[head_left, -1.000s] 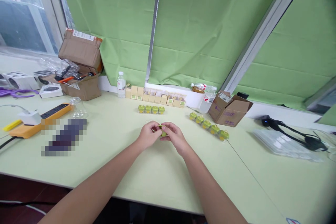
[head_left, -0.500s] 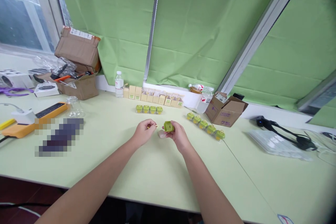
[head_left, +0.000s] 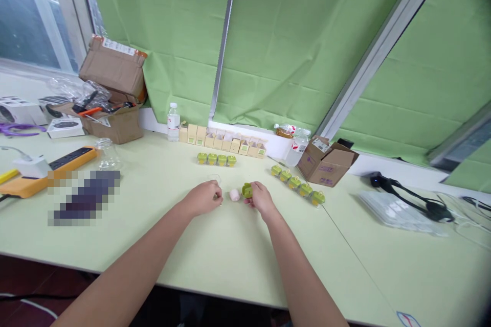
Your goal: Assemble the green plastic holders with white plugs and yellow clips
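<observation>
My right hand [head_left: 261, 198] is closed on a small green cap-shaped piece [head_left: 246, 190], low over the pale green table [head_left: 230, 250]. My left hand [head_left: 204, 197] rests on the table with its fingers curled; what they pinch is too small to name. A small whitish lump [head_left: 234, 194] lies on the table between the two hands. Behind them stands a short row of green-topped little jars [head_left: 217, 159], and a second row of the same jars [head_left: 297, 183] runs off to the right.
Small beige cartons [head_left: 222, 139] and a water bottle [head_left: 173, 122] line the back edge. An open brown box [head_left: 325, 162] sits at right, larger boxes [head_left: 113, 89] at left. An orange power strip [head_left: 49, 171], a glass jar [head_left: 107, 155] and a black cable [head_left: 410, 196] lie around.
My hands have parted and dropped to the table. The right one lowered the green piece beside the whitish lump; the left one settled flat to its left.
</observation>
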The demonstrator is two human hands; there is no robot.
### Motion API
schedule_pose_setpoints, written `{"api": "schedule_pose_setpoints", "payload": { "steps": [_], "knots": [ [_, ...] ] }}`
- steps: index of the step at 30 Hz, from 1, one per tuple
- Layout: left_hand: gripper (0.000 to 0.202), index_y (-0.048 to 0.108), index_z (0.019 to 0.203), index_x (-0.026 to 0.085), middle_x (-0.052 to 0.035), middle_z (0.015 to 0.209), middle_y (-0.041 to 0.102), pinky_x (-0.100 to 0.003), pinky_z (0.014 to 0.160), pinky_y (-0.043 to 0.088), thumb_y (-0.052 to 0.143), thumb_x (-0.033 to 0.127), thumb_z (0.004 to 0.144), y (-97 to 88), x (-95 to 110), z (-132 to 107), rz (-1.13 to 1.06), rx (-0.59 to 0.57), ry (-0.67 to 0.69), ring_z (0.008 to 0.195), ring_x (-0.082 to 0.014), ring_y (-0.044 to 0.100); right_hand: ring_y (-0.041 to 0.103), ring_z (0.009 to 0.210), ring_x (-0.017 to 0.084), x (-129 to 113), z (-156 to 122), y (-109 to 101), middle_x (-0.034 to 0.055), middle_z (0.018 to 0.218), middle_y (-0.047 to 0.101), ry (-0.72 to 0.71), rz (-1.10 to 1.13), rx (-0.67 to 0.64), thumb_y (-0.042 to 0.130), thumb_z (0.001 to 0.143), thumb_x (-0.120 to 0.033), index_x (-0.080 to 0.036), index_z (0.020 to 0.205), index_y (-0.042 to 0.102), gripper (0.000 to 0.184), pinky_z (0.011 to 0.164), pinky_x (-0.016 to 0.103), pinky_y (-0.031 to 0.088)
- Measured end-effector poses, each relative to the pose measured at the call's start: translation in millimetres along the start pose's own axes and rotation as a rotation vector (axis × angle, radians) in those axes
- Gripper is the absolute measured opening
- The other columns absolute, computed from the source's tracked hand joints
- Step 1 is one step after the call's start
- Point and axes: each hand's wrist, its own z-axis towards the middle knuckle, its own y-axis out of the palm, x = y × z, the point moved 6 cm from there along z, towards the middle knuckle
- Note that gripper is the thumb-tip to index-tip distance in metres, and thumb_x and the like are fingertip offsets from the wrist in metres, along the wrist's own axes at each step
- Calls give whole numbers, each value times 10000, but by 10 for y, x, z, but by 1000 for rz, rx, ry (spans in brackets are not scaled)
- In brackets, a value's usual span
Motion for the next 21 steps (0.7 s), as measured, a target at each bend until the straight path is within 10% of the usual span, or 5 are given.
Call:
{"api": "schedule_pose_setpoints", "payload": {
  "steps": [21],
  "knots": [
    [132,655,827,191,-51,854,644,-274,605,408,543,260,816,105,123,-58,-66,-61,30,689,-181,588,654,532,143,4,-59,-31,79,889,718,-25,-517,-9,417,915,-267,-189,989,629,238,531,247,441]
  ]
}}
